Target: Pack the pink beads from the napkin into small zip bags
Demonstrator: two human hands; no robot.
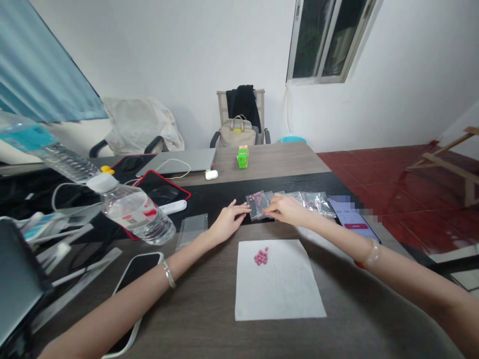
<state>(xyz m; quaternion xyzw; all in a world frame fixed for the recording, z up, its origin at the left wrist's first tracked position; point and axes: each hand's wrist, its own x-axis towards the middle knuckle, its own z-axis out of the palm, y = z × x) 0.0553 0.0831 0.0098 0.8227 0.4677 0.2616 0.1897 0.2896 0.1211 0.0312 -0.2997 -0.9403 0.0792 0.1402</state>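
Gently — your right grip [286,209] is pinching the flimsy, slippery pill bag [258,203] by its edge; left grip [226,222], flat-open, is steadying alongside.

Pink pills [261,257], white paper [279,289]

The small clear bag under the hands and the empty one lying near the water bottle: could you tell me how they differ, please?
The bag under the hands holds pink tablets; the empty bag holds nothing. The left hand and right hand touch the first; the second lies untouched beside the water bottle. Both are small and clear.
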